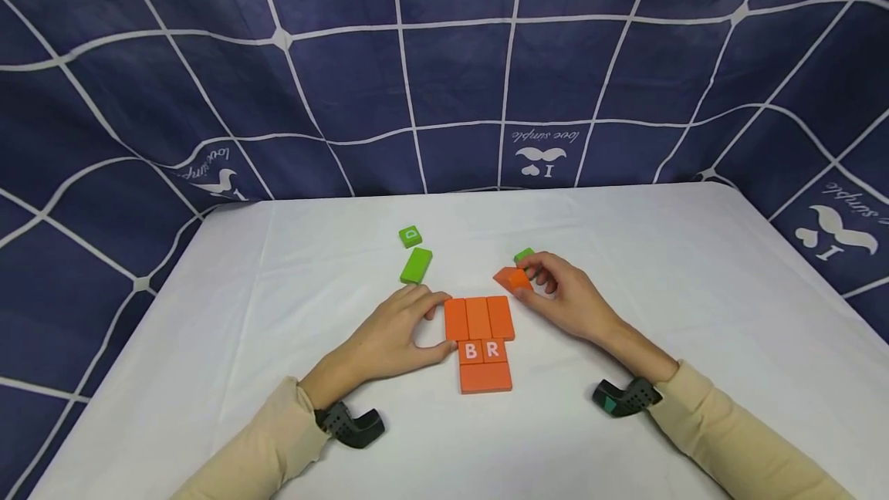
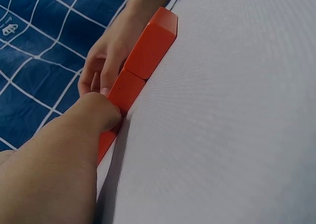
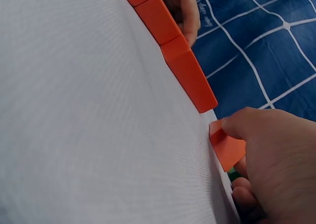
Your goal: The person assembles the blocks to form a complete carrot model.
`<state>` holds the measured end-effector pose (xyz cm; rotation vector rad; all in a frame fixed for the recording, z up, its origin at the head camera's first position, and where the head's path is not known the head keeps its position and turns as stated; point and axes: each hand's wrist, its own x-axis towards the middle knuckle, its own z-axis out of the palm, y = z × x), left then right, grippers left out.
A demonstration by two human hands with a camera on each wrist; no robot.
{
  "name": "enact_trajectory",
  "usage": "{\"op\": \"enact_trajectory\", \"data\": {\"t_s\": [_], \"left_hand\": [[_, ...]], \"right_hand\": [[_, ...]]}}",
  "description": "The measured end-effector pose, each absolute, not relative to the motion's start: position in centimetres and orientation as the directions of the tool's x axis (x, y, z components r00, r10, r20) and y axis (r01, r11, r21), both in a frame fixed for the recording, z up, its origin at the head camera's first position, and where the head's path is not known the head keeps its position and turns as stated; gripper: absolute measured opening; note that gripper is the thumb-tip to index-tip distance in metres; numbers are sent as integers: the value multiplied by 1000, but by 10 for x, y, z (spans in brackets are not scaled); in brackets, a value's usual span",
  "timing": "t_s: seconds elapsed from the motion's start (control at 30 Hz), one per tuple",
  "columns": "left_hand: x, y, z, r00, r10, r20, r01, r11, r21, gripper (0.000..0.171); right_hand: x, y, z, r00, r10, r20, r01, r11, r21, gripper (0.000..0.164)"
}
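Note:
Three upright orange rectangular blocks [image 1: 479, 319] lie side by side in a row on the white table. Below them sit two small orange letter blocks [image 1: 482, 351], marked B and R, above a wider orange block [image 1: 485, 378]. My left hand [image 1: 399, 334] holds the leftmost block of the row, thumb at its near end and index finger at its far end. Just beyond the row's right end, my right hand [image 1: 566, 295] pinches an orange triangular block [image 3: 229, 147] between thumb and fingers, low over the cloth. Part of that block is hidden by the fingers.
Beyond the left hand lie a green rectangular block [image 1: 417, 265] and a small green block [image 1: 410, 236] marked D. Another green block [image 1: 524, 255] peeks out behind the right fingers. A dark blue checked curtain [image 1: 458, 76] hangs along the table's far edge.

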<state>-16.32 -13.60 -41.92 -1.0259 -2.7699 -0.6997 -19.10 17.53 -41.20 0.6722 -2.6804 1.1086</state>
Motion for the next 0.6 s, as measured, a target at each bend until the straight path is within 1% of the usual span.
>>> {"op": "enact_trajectory", "data": {"t_s": [0.07, 0.17, 0.3, 0.43, 0.6], "left_hand": [[-163, -136, -419, -767, 591, 251, 639, 667, 382, 60], [-163, -136, -419, -769, 589, 248, 637, 671, 379, 60], [-163, -136, -419, -769, 589, 249, 637, 673, 375, 60], [-163, -136, -419, -767, 591, 251, 640, 672, 373, 61], [-163, -136, -419, -768, 591, 248, 639, 674, 372, 60]], "right_hand": [[-190, 175, -412, -894, -333, 298, -447, 638, -627, 48], [-189, 174, -411, -908, -318, 274, -420, 681, -600, 50], [-189, 175, -412, -911, -310, 272, -412, 717, -562, 42], [-189, 176, -413, -907, -299, 296, -419, 708, -569, 37], [-189, 177, -413, -902, -303, 307, -430, 689, -584, 36]]}}
